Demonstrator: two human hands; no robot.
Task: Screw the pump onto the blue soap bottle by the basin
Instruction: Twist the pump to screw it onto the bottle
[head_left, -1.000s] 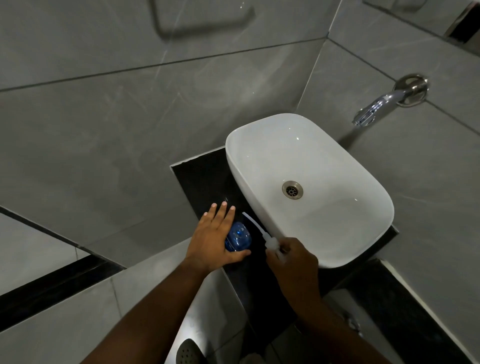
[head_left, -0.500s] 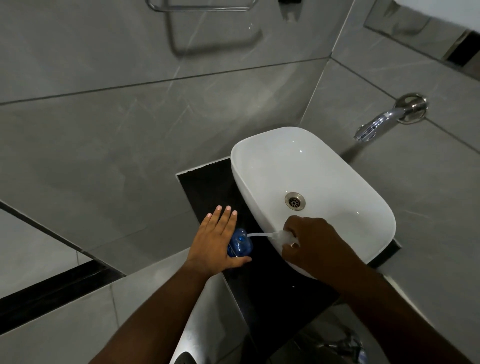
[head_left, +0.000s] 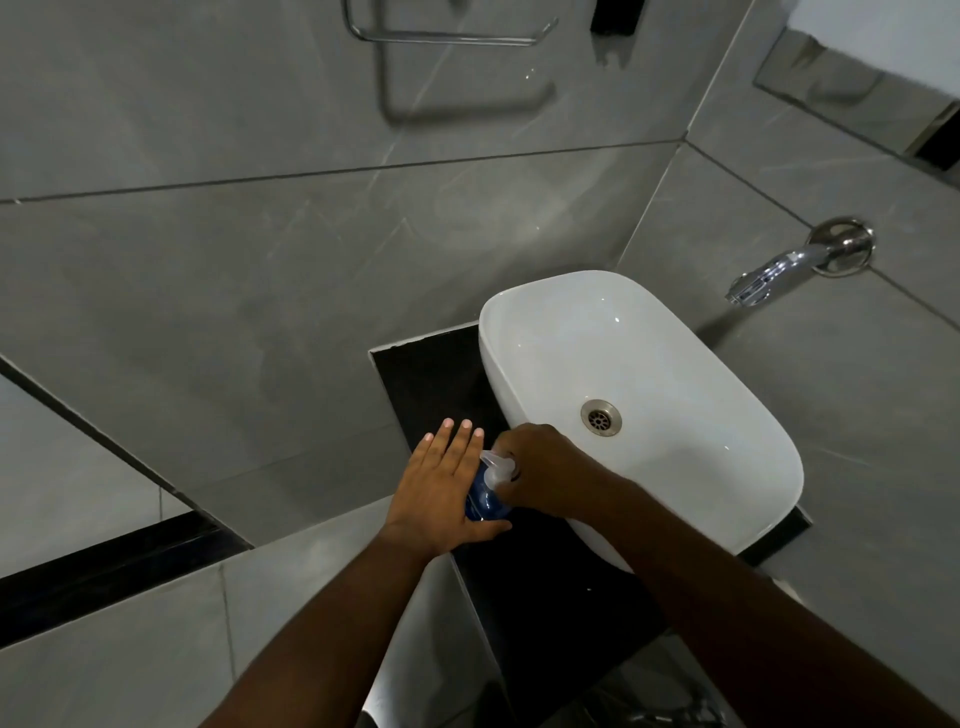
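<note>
The blue soap bottle (head_left: 484, 500) stands on the black counter (head_left: 431, 379) just left of the white basin (head_left: 753, 467). My left hand (head_left: 441, 493) holds the bottle's left side, fingers stretched out and thumb curled under its front. The clear white pump (head_left: 500, 467) sits on top of the bottle, its nozzle pointing left toward my left fingers. My right hand (head_left: 550, 473) grips the pump head from the right, reaching over the basin's near left rim. The bottle's neck is hidden under the pump and my fingers.
A chrome tap (head_left: 779, 270) sticks out of the grey tiled wall right of the basin. A chrome towel rail (head_left: 441, 34) hangs high on the wall. The basin drain (head_left: 601, 417) lies just beyond my right hand. The counter's edge drops off below my wrists.
My right hand has carried the pump left from over the basin and set it down onto the bottle's top; its tube is now out of sight. My left hand has stayed on the bottle.
</note>
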